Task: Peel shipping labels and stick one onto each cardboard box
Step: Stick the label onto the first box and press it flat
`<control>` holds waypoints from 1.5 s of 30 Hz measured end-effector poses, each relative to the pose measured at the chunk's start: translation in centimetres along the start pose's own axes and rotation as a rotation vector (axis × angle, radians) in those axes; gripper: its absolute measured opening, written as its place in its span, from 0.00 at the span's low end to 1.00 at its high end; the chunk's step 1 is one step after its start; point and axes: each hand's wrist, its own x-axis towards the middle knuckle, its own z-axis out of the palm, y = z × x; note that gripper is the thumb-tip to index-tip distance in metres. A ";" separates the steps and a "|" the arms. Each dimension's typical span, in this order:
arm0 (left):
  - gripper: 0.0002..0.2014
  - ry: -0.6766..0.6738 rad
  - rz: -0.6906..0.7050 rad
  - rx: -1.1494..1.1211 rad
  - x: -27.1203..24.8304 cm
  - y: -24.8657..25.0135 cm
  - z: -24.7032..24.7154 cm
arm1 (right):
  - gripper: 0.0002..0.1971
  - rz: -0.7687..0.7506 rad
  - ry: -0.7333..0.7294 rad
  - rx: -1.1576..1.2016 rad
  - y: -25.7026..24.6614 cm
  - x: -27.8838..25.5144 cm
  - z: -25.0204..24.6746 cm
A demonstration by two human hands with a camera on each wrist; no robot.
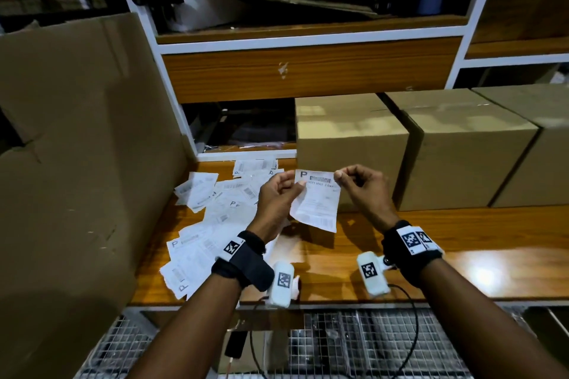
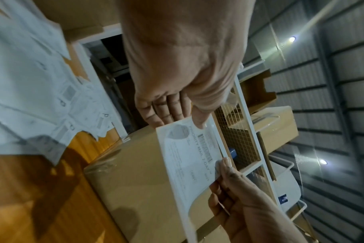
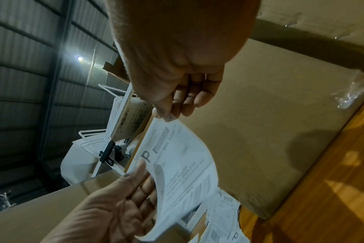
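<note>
Warm, glossy wood grain covers the table (image 1: 385,243) that fills the middle of the head view, with a white-framed shelf unit (image 1: 308,40) rising behind it and wire mesh below its front edge. Plain brown cardboard boxes stand in a row at the right of the frame; the nearest box (image 1: 351,138) is smooth, square-edged and taped along its top. A large flat sheet of cardboard (image 1: 77,132) leans at the left. Thin white paper labels (image 1: 212,224), printed with barcodes and a bold "P", lie scattered and overlapping on the table at centre left. One label (image 1: 317,200), a limp rectangular sheet reading "PRIORITY MAIL 2-DAY", is held up in the centre of the frame, in front of the nearest box and above the table, its lower end hanging and slightly curled. The left hand (image 1: 278,194) pinches its upper left corner between thumb and fingers, and the right hand (image 1: 360,184) pinches its upper right corner, the other fingers curled in. Both wrists wear dark bands with black-and-white square markers.
</note>
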 end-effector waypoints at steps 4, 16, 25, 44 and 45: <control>0.07 0.030 0.115 0.156 1.7 0.2 1.4 | 0.05 0.007 -0.027 -0.022 0.2 0.4 -1.2; 0.05 0.116 0.302 0.384 4.9 0.9 4.8 | 0.04 -0.058 0.141 -0.055 0.4 3.8 -3.1; 0.12 0.314 0.537 0.667 6.6 0.6 5.6 | 0.10 -0.306 0.219 -0.375 1.9 6.2 -3.0; 0.03 0.214 0.673 0.686 8.6 0.4 3.9 | 0.08 -0.392 0.132 -0.601 3.0 8.6 -3.0; 0.03 0.217 0.680 0.681 8.6 0.3 4.0 | 0.09 -0.396 0.144 -0.599 3.1 8.7 -3.0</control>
